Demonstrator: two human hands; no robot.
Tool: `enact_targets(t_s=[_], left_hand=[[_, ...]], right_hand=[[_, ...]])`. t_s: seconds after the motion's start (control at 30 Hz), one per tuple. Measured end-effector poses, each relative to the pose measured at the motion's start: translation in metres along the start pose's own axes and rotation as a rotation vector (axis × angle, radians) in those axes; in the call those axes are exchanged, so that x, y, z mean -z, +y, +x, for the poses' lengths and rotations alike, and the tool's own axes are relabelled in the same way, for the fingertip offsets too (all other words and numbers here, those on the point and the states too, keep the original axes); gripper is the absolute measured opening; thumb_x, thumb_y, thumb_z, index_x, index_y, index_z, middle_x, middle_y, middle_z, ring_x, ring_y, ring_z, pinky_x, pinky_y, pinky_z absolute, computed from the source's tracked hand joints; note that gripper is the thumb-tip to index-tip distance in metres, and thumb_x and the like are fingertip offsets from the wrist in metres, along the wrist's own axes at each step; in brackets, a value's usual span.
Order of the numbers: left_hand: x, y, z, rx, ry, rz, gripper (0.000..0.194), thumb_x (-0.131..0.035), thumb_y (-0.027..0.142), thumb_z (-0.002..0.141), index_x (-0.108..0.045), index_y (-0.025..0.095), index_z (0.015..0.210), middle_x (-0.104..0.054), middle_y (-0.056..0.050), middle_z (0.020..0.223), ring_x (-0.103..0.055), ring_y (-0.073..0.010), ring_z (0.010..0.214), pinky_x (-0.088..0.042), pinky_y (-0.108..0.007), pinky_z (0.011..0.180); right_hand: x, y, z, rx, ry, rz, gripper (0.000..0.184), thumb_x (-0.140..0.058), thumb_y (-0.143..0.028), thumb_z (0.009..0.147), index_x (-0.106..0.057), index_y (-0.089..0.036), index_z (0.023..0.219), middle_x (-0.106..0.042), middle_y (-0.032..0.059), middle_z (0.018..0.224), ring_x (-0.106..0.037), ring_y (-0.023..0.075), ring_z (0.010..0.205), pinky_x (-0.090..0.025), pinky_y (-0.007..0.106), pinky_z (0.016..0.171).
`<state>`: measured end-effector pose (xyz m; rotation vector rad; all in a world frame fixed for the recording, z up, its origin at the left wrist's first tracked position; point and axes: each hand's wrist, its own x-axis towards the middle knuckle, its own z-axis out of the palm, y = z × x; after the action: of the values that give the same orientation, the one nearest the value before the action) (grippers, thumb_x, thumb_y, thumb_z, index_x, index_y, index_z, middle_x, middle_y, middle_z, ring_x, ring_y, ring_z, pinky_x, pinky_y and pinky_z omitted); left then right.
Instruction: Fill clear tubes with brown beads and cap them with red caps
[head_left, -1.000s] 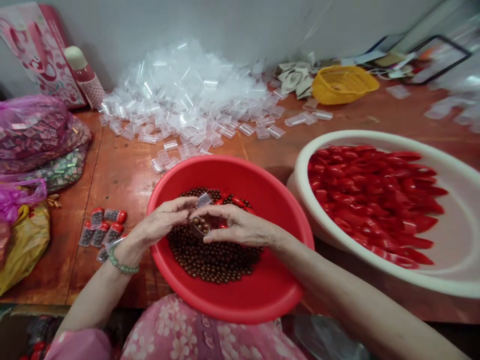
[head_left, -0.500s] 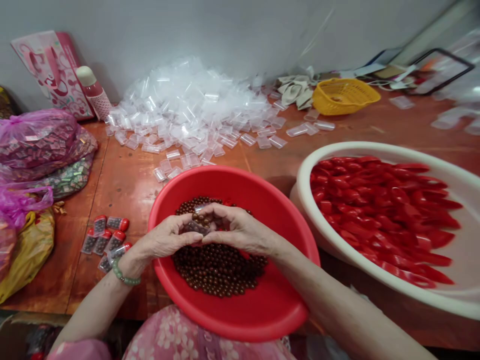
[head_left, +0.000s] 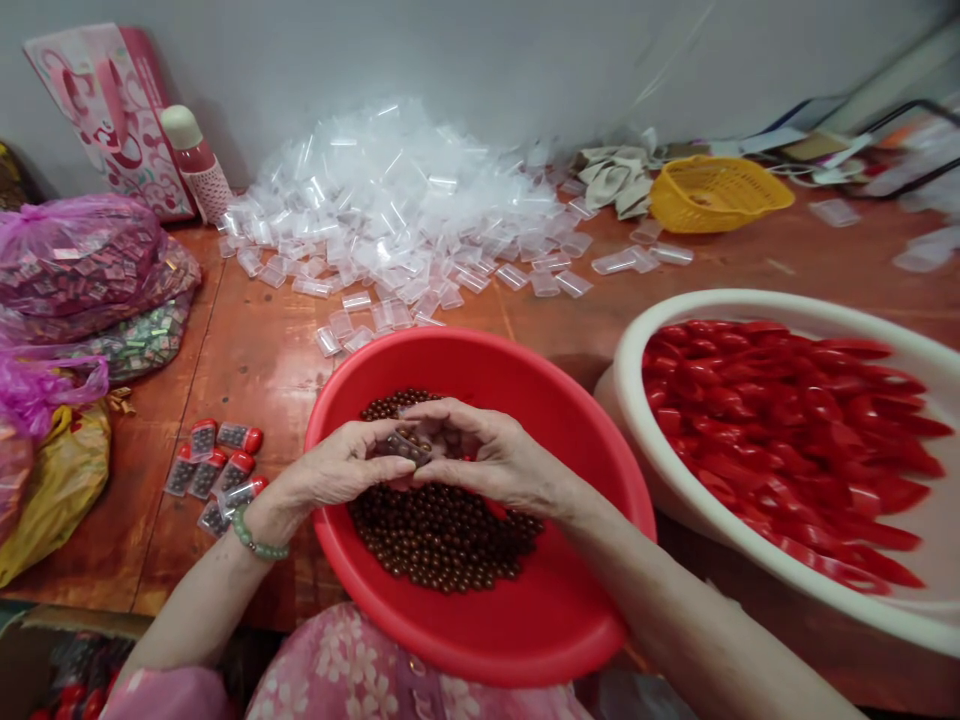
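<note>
Over the red basin (head_left: 577, 460), my left hand (head_left: 341, 465) is closed round a small clear plastic container (head_left: 405, 447) with dark brown balls inside. My right hand (head_left: 499, 455) curls round the container's other end, thumb below and fingers above, with some brown balls showing between its fingers. Its palm side is partly hidden. Many shiny brown balls (head_left: 450, 540) lie in the basin beneath both hands. A bit of red shows among them near my right hand.
Several filled containers with red caps (head_left: 204, 472) lie left of the basin. Behind it rises a heap of clear empty containers (head_left: 405, 210). A white basin (head_left: 637, 350) of red scoop-like pieces (head_left: 780, 430) stands right. Bags of small packets (head_left: 82, 265), a bottle (head_left: 196, 165) and a yellow basket (head_left: 712, 200) sit farther out.
The view has shifted slightly, so most things appear a little farther right. My right hand's fingers have closed in over the container's end, and fewer balls show there.
</note>
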<state>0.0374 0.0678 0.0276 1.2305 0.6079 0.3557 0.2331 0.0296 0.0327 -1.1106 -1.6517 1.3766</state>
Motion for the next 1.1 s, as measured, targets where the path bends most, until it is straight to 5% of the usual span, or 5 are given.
enact_targets(t_s=[0.2, 0.37, 0.57, 0.73, 1.1], left_hand=[[-0.004, 0.004, -0.005, -0.02, 0.111, -0.099, 0.035, -0.074, 0.034, 0.073, -0.068, 0.013, 0.1, -0.067, -0.006, 0.091, -0.059, -0.0134, 0.08, -0.045, -0.026, 0.079], [-0.016, 0.017, -0.018, -0.051, 0.139, 0.034, 0.019, -0.066, 0.019, 0.079, -0.068, 0.014, 0.096, -0.068, -0.006, 0.096, -0.06, -0.015, 0.09, -0.044, -0.029, 0.087], [-0.017, 0.021, -0.017, -0.01, 0.198, 0.015, 0.02, -0.066, 0.019, 0.079, -0.068, 0.014, 0.098, -0.069, -0.007, 0.097, -0.061, -0.0158, 0.09, -0.045, -0.03, 0.087], [-0.014, 0.024, -0.018, -0.115, 0.221, 0.081, 0.019, -0.066, 0.018, 0.079, -0.068, 0.014, 0.098, -0.068, -0.008, 0.105, -0.061, -0.0177, 0.099, -0.045, -0.032, 0.091], [-0.012, 0.014, -0.012, -0.052, 0.257, 0.076, 0.021, -0.067, 0.019, 0.078, -0.067, 0.014, 0.098, -0.068, -0.006, 0.098, -0.061, -0.0153, 0.093, -0.045, -0.03, 0.089]], right_hand=[[0.006, -0.001, -0.005, -0.06, 0.147, 0.044, 0.039, -0.073, -0.041, 0.073, -0.06, -0.019, 0.102, -0.063, 0.0021, 0.081, -0.058, 0.0132, 0.068, -0.049, 0.026, 0.062], [0.016, 0.007, -0.018, -0.127, 0.202, -0.103, 0.033, -0.069, -0.045, 0.077, -0.066, -0.017, 0.093, -0.064, 0.0034, 0.077, -0.058, 0.0153, 0.069, -0.048, 0.028, 0.063], [0.016, 0.015, -0.024, -0.175, 0.128, -0.193, 0.026, -0.063, -0.044, 0.081, -0.066, -0.019, 0.088, -0.068, 0.0048, 0.08, -0.061, 0.0186, 0.076, -0.049, 0.03, 0.067], [0.022, 0.018, -0.021, -0.172, 0.113, -0.323, 0.02, -0.058, -0.037, 0.085, -0.065, -0.02, 0.094, -0.068, 0.004, 0.084, -0.061, 0.0184, 0.078, -0.048, 0.029, 0.068], [0.01, 0.041, -0.011, -0.232, -0.195, -1.087, 0.013, -0.055, -0.02, 0.086, -0.062, -0.014, 0.095, -0.066, 0.015, 0.101, -0.061, 0.0265, 0.095, -0.046, 0.037, 0.083]])
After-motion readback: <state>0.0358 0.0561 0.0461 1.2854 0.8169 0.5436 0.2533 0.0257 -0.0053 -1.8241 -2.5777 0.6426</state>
